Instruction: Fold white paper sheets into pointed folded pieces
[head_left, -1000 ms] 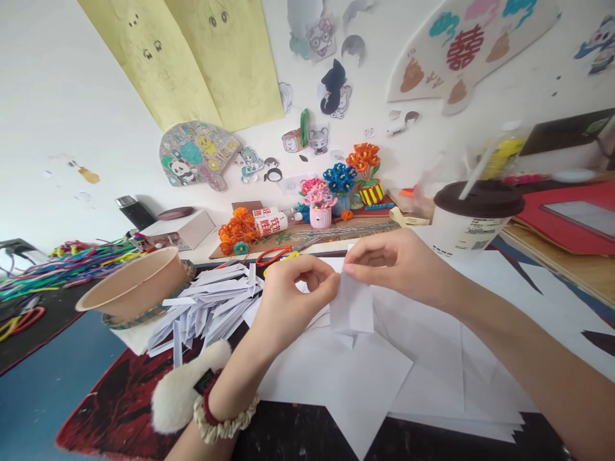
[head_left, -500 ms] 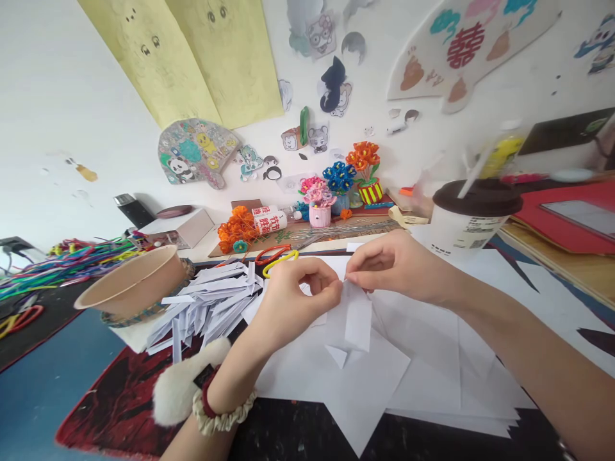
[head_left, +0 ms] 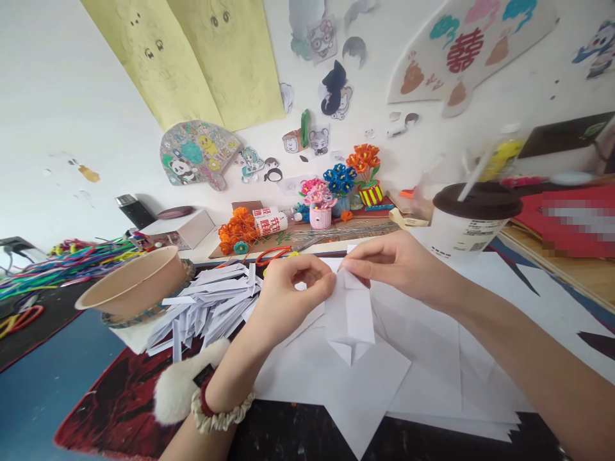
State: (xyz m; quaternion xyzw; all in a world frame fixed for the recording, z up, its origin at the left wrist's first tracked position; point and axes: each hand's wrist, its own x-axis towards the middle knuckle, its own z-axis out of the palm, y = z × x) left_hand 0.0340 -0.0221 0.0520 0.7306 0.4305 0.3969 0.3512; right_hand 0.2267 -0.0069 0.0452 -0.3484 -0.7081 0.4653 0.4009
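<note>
Folded white paper (head_left: 350,317) in a two-handed pinch

Left hand (head_left: 300,291): thumb and forefinger nipped together on the paper's upper left edge. Right hand (head_left: 384,259): thumb and forefinger grasping its top, close beside the left fingertips; the other fingers curl behind. The paper hangs from both grips, creased lengthwise, small pointed flaps at its near end. It sits mid-scene, in front of loose white sheets (head_left: 423,365), which overlap and spread to the right; one corner points to the near side.

Left of the left hand: heap of narrow white paper strips (head_left: 211,304), jumbled. Farther left, a beige bowl (head_left: 129,285), tilted. Near left, a fluffy white object (head_left: 170,397) beside the left wrist, which wears a cream scrunchie (head_left: 223,417). Beneath, a red-and-black mat (head_left: 115,410).

Far right, beyond the right hand: lidded cup (head_left: 473,224) with straw. Far middle: pink flowers (head_left: 317,192), blue flowers (head_left: 339,178) and orange flowers (head_left: 364,159), potted, in a row near the wall.
</note>
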